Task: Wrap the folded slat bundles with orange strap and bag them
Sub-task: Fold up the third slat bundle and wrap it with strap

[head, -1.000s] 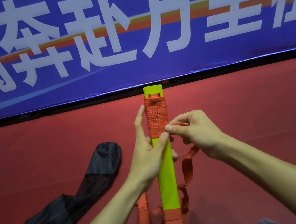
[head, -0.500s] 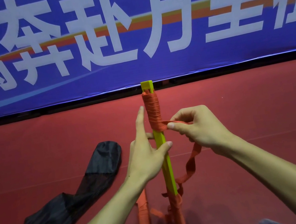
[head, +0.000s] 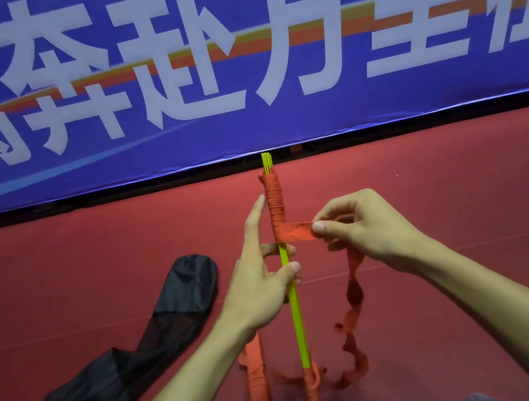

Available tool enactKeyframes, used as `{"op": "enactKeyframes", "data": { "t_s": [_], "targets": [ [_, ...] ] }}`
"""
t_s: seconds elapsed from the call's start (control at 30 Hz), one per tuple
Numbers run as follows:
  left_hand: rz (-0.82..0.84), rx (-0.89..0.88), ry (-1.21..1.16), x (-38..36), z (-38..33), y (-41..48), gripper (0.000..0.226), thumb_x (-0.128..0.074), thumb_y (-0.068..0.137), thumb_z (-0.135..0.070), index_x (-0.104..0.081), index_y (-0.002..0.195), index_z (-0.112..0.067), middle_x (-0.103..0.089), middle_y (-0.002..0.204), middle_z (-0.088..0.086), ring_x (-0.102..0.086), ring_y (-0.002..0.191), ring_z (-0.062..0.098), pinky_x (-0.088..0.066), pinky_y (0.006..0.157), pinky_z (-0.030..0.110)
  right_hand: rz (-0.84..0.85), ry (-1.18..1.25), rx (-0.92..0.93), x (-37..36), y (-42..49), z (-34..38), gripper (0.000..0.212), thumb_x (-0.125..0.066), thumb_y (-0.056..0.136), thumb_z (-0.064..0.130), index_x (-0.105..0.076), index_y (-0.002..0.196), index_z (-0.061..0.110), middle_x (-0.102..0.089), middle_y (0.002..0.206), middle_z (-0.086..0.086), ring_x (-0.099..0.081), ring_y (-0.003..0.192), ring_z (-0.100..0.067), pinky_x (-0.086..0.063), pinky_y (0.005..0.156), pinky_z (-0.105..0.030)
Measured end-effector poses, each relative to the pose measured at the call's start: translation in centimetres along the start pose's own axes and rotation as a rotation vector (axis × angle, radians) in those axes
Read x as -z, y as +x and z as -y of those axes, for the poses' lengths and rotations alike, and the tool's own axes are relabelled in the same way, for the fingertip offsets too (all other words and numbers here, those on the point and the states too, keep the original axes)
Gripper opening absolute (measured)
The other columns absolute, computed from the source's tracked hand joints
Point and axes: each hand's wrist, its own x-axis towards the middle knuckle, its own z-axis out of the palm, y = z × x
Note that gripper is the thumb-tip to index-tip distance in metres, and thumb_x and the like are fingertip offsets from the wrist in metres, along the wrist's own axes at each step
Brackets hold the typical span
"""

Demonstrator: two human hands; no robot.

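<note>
A yellow-green slat bundle [head: 296, 316] stands edge-on in the middle, its upper part wound with orange strap [head: 274, 205]. My left hand [head: 263, 287] grips the bundle below the wrapped section, thumb across the front and index finger pointing up. My right hand [head: 364, 229] pinches a flat run of the strap pulled taut to the right of the bundle. The loose strap tail [head: 353, 311] hangs twisted from that hand down to the floor. A second bundle fully wrapped in orange [head: 258, 385] lies beside it at the lower left.
A black mesh bag [head: 134, 352] lies crumpled on the red floor [head: 464, 203] to the left. A blue banner with large white characters [head: 232, 49] runs along the back.
The bundle has turned from its broad face to its edge. My right hand has drawn the strap out to the right, away from the bundle.
</note>
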Motion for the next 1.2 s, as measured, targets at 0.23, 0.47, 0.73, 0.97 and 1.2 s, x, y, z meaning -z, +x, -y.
{"op": "enactKeyframes", "data": {
  "t_s": [0.23,0.47,0.73,0.97,1.2],
  "targets": [
    [0.087,0.079,-0.207,-0.3,0.0,0.0,0.099,-0.050,0.094,0.017,-0.013,0.146,-0.059,-0.065,0.117,0.019,-0.073,0.083,0.044,-0.062,0.065,0.045,0.038,0.211,-0.133,-0.7,0.1,-0.5,0.019,-0.056,0.095,0.001,-0.068,0.083,0.008,-0.058,0.062,-0.003,-0.038,0.045,-0.011,-0.033,0.042,-0.021],
    [0.125,0.063,-0.234,-0.4,0.1,0.0,0.099,-0.048,0.093,0.020,-0.016,0.141,-0.061,-0.067,0.111,0.021,-0.073,0.080,0.044,-0.061,0.065,0.043,-0.016,-0.105,0.071,0.0,0.1,-0.4,0.018,-0.077,0.083,0.019,-0.071,0.072,0.005,-0.050,0.046,0.015,-0.038,0.045,0.000,-0.028,0.047,-0.011],
    [0.144,0.012,-0.328,-1.0,-0.4,-0.2,0.094,-0.044,0.092,0.024,-0.019,0.145,-0.049,-0.066,0.112,0.025,-0.072,0.087,0.037,-0.060,0.064,0.040,0.002,0.033,0.067,-0.2,0.3,-0.6,0.007,-0.068,0.089,0.007,-0.073,0.094,0.007,-0.061,0.051,0.021,-0.052,0.048,0.008,-0.037,0.053,-0.005],
    [0.140,-0.028,-0.361,-1.4,-0.7,-0.7,0.109,-0.045,0.093,0.023,-0.016,0.134,-0.073,-0.068,0.107,0.026,-0.072,0.086,0.043,-0.061,0.068,0.044,0.038,0.226,-0.099,-1.1,-0.1,-0.5,0.013,-0.062,0.093,0.009,-0.070,0.084,0.008,-0.042,0.044,0.010,-0.029,0.045,-0.006,-0.023,0.045,-0.022],
    [-0.112,-0.104,0.097,-1.1,-0.2,0.1,0.120,-0.088,0.072,-0.018,-0.006,0.144,-0.070,-0.073,0.100,-0.006,-0.072,0.077,0.016,-0.060,0.082,0.040,-0.049,0.137,-0.002,-2.7,-0.5,0.2,0.021,-0.071,0.087,0.011,-0.065,0.068,0.005,-0.049,0.046,0.011,-0.038,0.041,0.001,-0.032,0.046,-0.015]
  ]
}}
